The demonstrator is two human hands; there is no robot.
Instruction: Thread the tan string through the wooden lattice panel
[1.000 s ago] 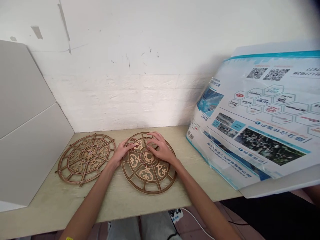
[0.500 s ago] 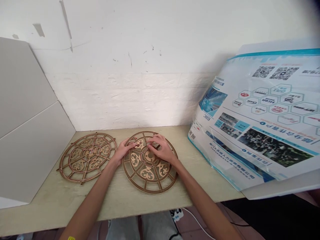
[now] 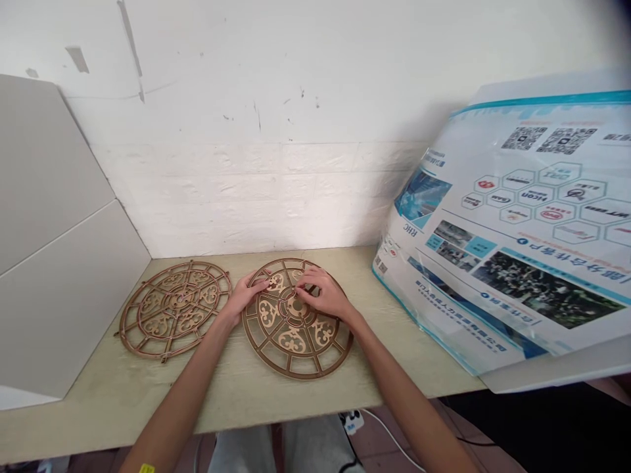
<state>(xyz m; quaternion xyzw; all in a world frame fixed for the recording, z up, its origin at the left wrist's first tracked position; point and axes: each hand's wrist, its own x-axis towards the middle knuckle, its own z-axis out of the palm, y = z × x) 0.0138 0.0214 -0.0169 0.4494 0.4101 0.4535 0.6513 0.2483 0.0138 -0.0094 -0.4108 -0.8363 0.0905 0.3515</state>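
A round gold-brown openwork ornamental disc (image 3: 292, 341) with scroll-shaped insets lies flat on the table in front of me. My left hand (image 3: 245, 294) grips its upper left rim, thumb on top and fingers at the edge. Over the upper right of the disc, my right hand (image 3: 323, 291) is closed in a pinch, fingertips just above the central ring. Whatever sits between those fingertips is too small to make out. To the left, a second disc (image 3: 156, 324) of similar pattern rests on the table, with small tabs around its outer edge; neither hand touches it.
Both discs lie on a pale wooden table (image 3: 276, 401) against a white wall (image 3: 236, 197). A grey-white panel (image 3: 59, 249) stands at the left. On the right leans a large printed plastic-covered sheet (image 3: 493, 263). Cables (image 3: 389, 437) hang below the front edge.
My right hand has shifted slightly right and its fingers have drawn closer together over the disc. The left hand keeps its hold on the rim.
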